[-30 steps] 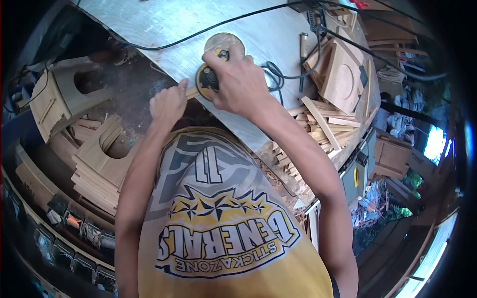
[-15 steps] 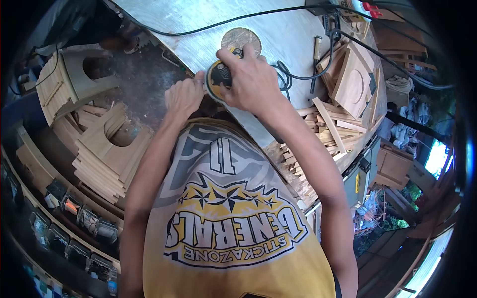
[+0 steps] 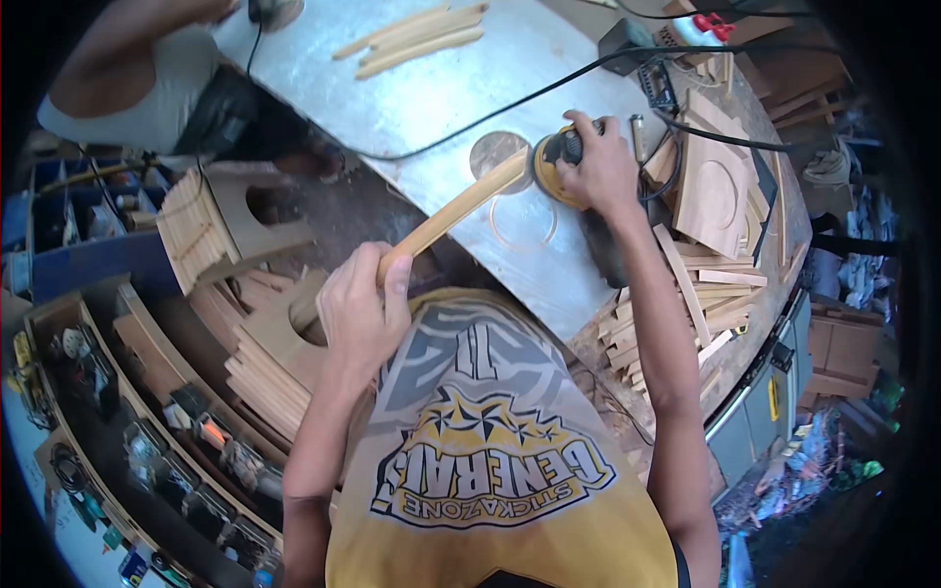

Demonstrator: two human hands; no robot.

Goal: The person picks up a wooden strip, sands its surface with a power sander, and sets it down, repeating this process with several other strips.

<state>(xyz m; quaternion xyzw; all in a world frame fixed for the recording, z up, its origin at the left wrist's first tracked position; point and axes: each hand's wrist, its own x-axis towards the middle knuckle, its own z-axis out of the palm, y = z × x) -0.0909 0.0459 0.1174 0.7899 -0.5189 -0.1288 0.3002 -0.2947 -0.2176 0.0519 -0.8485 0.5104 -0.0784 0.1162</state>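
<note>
My left hand (image 3: 365,304) is closed round the near end of a narrow wooden strip (image 3: 459,211). From there the strip slants up over the table edge. Its far end reaches the rim of an orbital sander (image 3: 557,174), overlapping a round disc (image 3: 498,157) on the metal tabletop (image 3: 431,118). My right hand (image 3: 600,162) grips the yellow and black sander from above, fingers wrapped over its top. The sander is tilted, its pad side facing the strip. A pale ring (image 3: 522,223) shows on the tabletop just below it.
Several wooden strips (image 3: 417,37) lie at the table's far end. A co-worker (image 3: 147,88) stands at the upper left. Black cable (image 3: 470,132) crosses the table. Wood offcuts (image 3: 676,284) and panels (image 3: 711,181) are piled on the right; stacked cut boards (image 3: 270,363) stand at left.
My right hand has moved right with the sander, away from my left hand. The wooden strip now shows in full between them. The view has shifted, bringing in the co-worker and the far strips.
</note>
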